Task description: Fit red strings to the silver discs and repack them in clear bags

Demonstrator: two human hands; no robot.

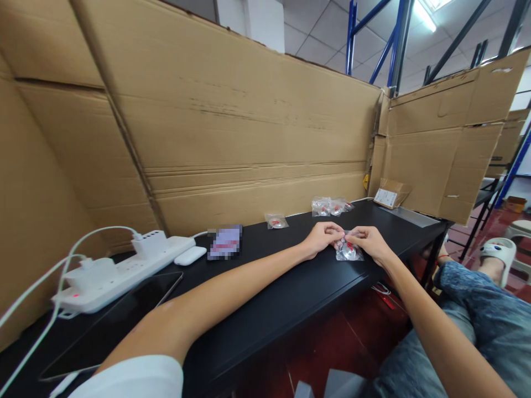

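Note:
Near the front edge of the black table (265,287), a small clear plastic bag (349,254) with a silvery, red-marked item inside is pinched at its top by both hands. My left hand (324,239) is closed on the bag's upper left corner. Thumb and fingers of my right hand (368,243) grip the upper right side. What the item in the bag is, I cannot make out. Beyond my hands lie several similar clear bags (331,207) in a group, and one more bag (276,221) sits apart to the left.
Cardboard walls (249,121) close off the back and sides. At left are a white power strip (133,271) with cables, a tablet (112,320), a white case (190,255) and a blurred phone-like object (225,242). A small cardboard box (391,193) stands far right; a seated person's legs (485,293) are beside the table.

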